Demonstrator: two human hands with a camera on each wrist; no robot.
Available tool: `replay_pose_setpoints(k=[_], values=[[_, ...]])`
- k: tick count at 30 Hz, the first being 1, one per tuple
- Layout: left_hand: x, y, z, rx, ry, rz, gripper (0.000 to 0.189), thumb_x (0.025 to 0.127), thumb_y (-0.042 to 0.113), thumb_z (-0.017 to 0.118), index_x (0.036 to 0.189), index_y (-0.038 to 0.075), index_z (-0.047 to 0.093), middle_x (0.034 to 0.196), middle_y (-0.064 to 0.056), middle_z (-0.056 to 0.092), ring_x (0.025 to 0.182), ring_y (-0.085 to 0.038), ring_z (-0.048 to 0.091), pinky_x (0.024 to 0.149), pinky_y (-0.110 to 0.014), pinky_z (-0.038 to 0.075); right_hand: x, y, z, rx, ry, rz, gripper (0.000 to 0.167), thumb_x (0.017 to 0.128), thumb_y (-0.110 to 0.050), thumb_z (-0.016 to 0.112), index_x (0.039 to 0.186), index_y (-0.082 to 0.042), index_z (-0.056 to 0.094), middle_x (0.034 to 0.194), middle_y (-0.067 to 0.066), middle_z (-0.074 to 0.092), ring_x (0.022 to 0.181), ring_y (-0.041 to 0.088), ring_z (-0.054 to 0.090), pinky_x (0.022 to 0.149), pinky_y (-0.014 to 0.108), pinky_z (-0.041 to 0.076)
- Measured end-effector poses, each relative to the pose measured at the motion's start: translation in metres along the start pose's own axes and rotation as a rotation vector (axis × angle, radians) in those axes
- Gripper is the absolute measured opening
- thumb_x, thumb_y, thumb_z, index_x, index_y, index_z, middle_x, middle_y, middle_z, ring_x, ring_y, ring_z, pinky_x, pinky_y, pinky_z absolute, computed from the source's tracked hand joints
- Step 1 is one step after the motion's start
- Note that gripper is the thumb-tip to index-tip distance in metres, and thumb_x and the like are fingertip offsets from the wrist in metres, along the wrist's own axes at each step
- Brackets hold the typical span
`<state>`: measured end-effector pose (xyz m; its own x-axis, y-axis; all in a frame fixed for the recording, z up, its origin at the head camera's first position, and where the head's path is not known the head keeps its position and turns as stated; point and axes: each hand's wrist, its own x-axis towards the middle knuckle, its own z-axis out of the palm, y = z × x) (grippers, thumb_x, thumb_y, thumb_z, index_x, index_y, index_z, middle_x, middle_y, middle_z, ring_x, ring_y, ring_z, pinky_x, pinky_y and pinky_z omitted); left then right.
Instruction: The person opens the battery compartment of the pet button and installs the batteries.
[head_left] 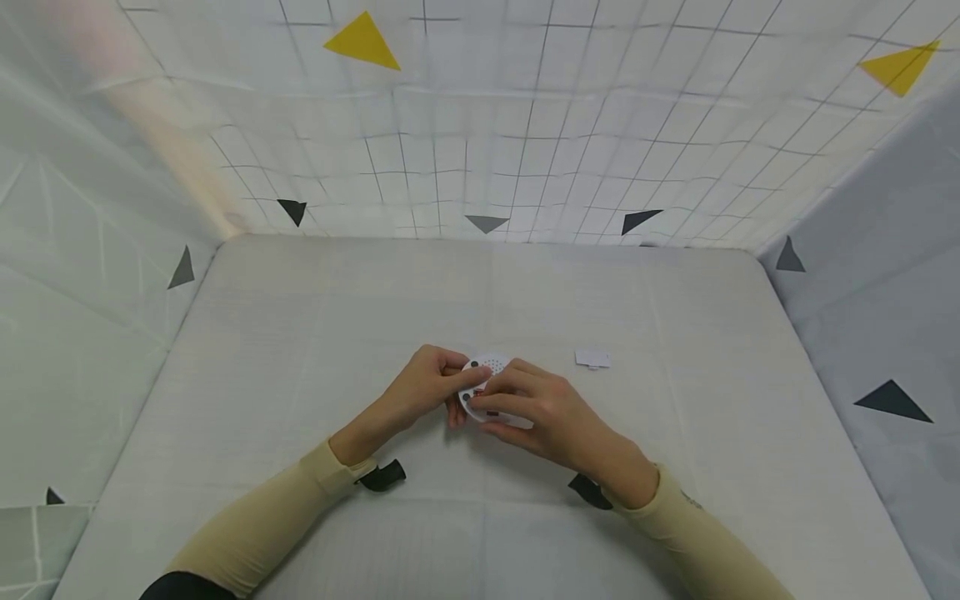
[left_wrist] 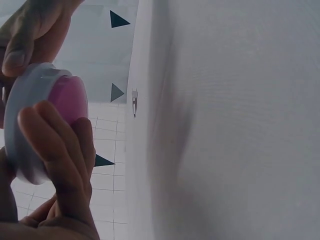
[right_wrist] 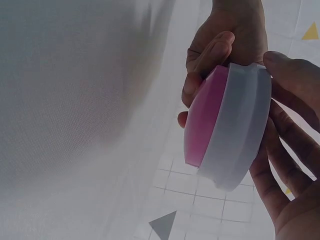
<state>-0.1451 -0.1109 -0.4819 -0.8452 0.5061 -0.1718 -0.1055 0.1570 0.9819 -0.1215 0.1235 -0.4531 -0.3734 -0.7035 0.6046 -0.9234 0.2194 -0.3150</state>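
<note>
- I am watching a round white plastic device (head_left: 493, 364) with a dotted patch of small holes, being held above a white cloth-covered table (head_left: 375, 292), near its middle and between both hands.
- From the wrist views I am seeing its pale casing edge-on, with a glossy pink dome (right_wrist: 204, 122) facing down to the table.
- The left hand (head_left: 422, 385) is pinching the device's rim, its thumb pressing on the perforated face and its fingers lying together against the dome.
- The right hand (head_left: 553, 412) is gripping from the other side, its thumb touching the rim and its slightly spread fingers bending over the face; I cannot tell whether they are pinching anything smaller.
- A small white rectangular plastic piece (head_left: 592, 359) with a little tab is lying on the table, beyond the right hand.
- Tan sleeves (head_left: 258, 517) are covering both forearms.
</note>
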Motion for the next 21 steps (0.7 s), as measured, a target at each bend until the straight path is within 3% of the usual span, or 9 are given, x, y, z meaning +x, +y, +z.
replay_pose_setpoints(k=[8, 13, 21], values=[[-0.0003, 0.0020, -0.0011, 0.027, -0.011, 0.005, 0.038, 0.103, 0.037, 0.070, 0.084, 0.005, 0.074, 0.060, -0.015, 0.069, 0.047, -0.027, 0.065, 0.054, -0.036, 0.057, -0.0002, 0.0009, -0.0021, -0.009, -0.026, 0.015, 0.036, 0.083, -0.011, 0.091, 0.117, -0.013, 0.079, 0.112, 0.000, 0.071, 0.098, 0.014, 0.065, 0.078, 0.022, 0.057], [-0.0004, 0.0032, -0.0023, 0.045, -0.020, 0.007, 0.039, 0.104, 0.039, 0.068, 0.084, 0.006, 0.075, 0.060, -0.015, 0.069, 0.047, -0.028, 0.066, 0.054, -0.042, 0.058, -0.0008, 0.0019, -0.0020, 0.007, -0.031, 0.021, 0.037, 0.082, -0.009, 0.091, 0.117, -0.013, 0.079, 0.113, 0.001, 0.071, 0.101, 0.015, 0.066, 0.081, 0.023, 0.058], [-0.0003, 0.0013, -0.0037, 0.043, -0.039, 0.028, 0.039, 0.105, 0.037, 0.068, 0.082, 0.005, 0.073, 0.059, -0.014, 0.069, 0.047, -0.028, 0.066, 0.054, -0.040, 0.057, -0.0009, 0.0025, -0.0003, 0.015, -0.020, 0.006, 0.035, 0.080, -0.007, 0.092, 0.113, -0.013, 0.081, 0.109, 0.001, 0.070, 0.096, 0.015, 0.064, 0.076, 0.021, 0.056]])
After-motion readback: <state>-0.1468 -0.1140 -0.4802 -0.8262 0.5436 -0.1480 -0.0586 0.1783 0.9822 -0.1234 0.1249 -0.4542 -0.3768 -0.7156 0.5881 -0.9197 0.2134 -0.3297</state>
